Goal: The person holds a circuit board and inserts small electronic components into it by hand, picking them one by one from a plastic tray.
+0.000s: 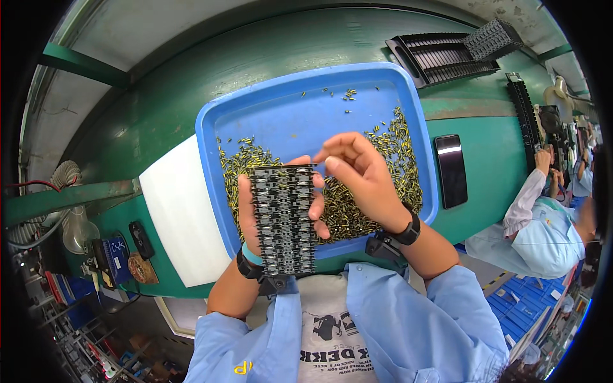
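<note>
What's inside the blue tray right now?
In the blue tray, small yellow-and-black parts lie heaped left and right, some scattered toward the far edge. The dark rack, left hand and right hand hide what lies directly beneath them.

I'm counting one held dark panel (284,220) | two bare hands (247,210) (364,182) working | one blue tray (268,102) | one phone (451,172), one white sheet (182,210) lying | small pieces (354,220) defeating my count
</note>
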`<control>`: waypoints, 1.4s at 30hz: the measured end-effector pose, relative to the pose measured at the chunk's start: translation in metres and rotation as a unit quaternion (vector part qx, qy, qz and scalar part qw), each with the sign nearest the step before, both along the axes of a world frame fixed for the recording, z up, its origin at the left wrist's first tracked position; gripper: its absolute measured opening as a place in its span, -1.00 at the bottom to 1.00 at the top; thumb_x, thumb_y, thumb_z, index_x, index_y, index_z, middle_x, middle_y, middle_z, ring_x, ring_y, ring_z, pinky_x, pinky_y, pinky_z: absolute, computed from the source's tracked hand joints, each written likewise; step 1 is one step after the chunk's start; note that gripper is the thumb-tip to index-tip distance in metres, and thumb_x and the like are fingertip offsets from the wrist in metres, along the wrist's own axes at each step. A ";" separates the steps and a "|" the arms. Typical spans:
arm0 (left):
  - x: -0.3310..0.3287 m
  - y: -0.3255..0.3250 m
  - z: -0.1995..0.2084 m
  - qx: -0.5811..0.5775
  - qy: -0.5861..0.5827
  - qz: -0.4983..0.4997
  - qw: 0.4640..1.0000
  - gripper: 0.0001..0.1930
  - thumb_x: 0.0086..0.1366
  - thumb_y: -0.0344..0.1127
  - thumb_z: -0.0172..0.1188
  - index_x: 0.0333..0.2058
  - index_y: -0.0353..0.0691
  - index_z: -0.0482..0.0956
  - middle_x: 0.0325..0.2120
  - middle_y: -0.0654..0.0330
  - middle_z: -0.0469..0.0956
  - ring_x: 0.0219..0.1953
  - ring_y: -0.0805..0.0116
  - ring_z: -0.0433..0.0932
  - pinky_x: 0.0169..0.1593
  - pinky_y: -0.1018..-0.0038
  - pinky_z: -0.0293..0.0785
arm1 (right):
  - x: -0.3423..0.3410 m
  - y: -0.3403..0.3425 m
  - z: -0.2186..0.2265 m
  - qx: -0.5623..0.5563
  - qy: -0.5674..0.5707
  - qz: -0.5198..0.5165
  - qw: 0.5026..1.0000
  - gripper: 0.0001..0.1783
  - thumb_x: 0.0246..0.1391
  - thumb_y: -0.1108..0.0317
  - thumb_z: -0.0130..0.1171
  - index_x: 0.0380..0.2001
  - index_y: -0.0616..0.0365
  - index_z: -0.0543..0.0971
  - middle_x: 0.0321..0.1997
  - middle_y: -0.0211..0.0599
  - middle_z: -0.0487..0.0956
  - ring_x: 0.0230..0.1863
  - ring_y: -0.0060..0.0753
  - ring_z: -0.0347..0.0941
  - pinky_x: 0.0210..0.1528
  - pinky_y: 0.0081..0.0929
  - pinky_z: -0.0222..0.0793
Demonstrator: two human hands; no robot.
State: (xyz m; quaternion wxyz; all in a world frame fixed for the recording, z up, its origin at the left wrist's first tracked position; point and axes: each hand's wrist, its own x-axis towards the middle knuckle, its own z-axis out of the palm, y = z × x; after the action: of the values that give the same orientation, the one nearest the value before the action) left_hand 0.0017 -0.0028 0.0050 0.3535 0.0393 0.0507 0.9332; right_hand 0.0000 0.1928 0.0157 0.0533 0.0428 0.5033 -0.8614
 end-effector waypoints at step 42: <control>-0.005 0.002 0.000 -0.074 -0.013 0.116 0.990 -0.06 0.54 0.47 -0.18 0.50 -0.28 0.16 0.16 -0.06 0.46 -0.13 0.16 0.54 -0.03 0.06 0.78 | 0.003 0.009 0.000 0.069 0.052 0.034 0.996 -0.35 0.21 0.69 0.37 0.32 0.24 0.39 -0.04 -0.04 0.78 0.07 -0.36 0.72 0.10 -0.45 0.63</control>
State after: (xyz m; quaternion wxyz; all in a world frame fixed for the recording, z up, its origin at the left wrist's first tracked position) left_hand -0.0035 -0.0011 0.0047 0.2455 -0.0058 0.1196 0.9620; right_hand 0.0028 0.2019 0.0155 0.0530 -0.0157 0.5650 -0.8233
